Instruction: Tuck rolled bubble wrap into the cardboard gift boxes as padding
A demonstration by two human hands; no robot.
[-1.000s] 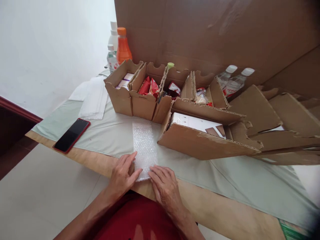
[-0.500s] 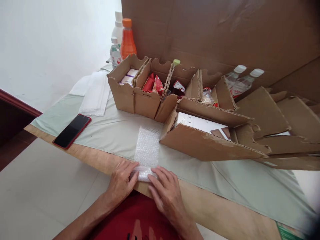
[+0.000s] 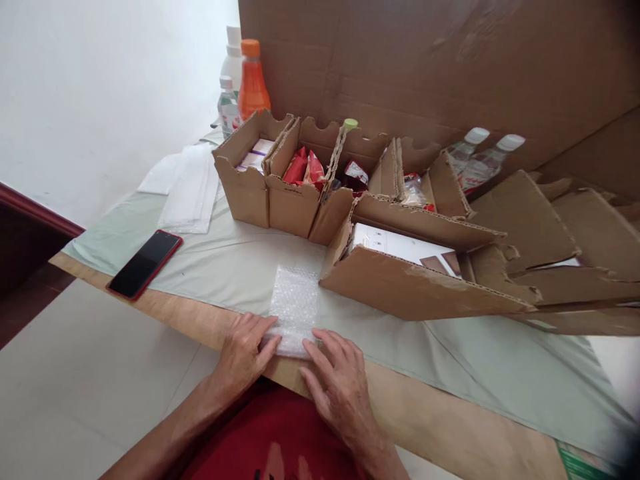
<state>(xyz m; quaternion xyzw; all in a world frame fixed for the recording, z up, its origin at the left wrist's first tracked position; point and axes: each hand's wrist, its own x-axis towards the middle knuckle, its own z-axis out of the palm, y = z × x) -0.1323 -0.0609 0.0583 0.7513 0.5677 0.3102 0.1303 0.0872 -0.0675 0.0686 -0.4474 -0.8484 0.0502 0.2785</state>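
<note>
Rolled further up, bubble wrap (image 3: 296, 308) lies pinched between left grip (image 3: 243, 351) and right grip (image 3: 339, 379) fingertips.

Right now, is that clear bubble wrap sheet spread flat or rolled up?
Partly rolled: the clear bubble wrap sheet lies flat farther out; both hands' fingers press its rolled near end.
</note>
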